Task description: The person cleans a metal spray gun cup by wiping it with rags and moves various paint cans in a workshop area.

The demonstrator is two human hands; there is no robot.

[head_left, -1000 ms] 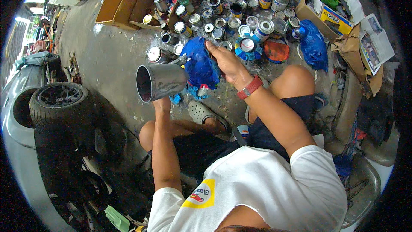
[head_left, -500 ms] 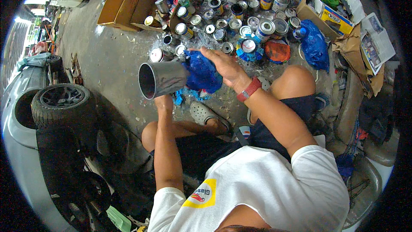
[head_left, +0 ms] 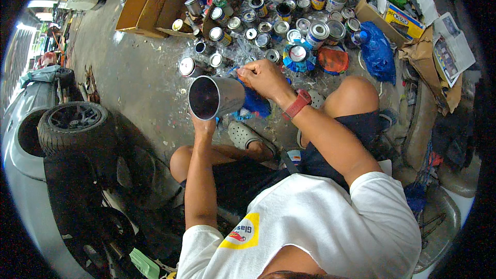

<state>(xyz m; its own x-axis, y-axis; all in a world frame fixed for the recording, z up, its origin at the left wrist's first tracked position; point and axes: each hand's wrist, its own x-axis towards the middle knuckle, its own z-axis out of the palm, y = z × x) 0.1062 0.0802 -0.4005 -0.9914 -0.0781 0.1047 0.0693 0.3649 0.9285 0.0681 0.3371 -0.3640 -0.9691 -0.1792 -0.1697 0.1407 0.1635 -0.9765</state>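
Note:
A grey cylindrical cup (head_left: 231, 96) is held up in front of me, tilted so that its dark inside faces me. From below, my left hand (head_left: 203, 125) is closed around it, with most of its fingers hidden behind the cup. Just right of the cup, my right hand (head_left: 266, 79) has its fingers curled in at the cup's far end. Crumpled blue cloth (head_left: 257, 104) hangs beneath that hand, bunched in its grip. The cup covers part of the cloth.
Several paint cans (head_left: 317, 35) crowd the stained floor ahead, beside open cardboard boxes (head_left: 142, 8). A blue plastic bag (head_left: 378, 54) and newspaper (head_left: 450, 46) lie at the right. A car wheel (head_left: 76, 119) stands at my left. Below my hands is a grey clog (head_left: 244, 137).
The cup has shifted right, its mouth turning more toward me. My right hand, flat and stretched along the blue cloth before, has curled its fingers; the cloth has shifted right and shows less.

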